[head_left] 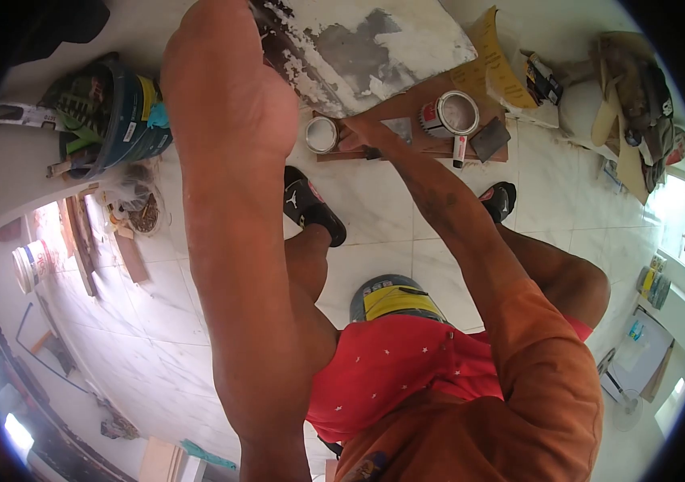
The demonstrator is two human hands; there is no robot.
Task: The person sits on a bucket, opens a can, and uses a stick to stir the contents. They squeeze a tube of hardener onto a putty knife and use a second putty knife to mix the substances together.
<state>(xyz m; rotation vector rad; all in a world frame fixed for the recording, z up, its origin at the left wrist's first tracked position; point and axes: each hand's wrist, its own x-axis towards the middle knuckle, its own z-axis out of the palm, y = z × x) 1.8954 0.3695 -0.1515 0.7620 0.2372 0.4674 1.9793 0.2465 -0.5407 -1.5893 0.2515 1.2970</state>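
My left arm reaches up close to the camera; my left hand (226, 48) is at the top, its fingers hidden or outside the frame. Beside it lies a worn panel (415, 40) with patchy white and grey coating. My right hand (365, 135) is low at the panel's near edge, fingers bent and partly hidden; what they grip is too small to make out. Just left of it stands a small round tin (321, 135) with a pale top. An open can (456, 112) of whitish material stands to the right, beside a dark flat block (490, 140). Beneath them is a brown board (407, 149).
Yellowish sandpaper (483, 60) curls beside the panel. A dark bucket (130, 128) with a spirit level (25, 115) stands at left. Another bucket (395, 297) is between my legs. Cloths and bags (631, 104) pile up at right. White tiles (375, 257) cover the floor.
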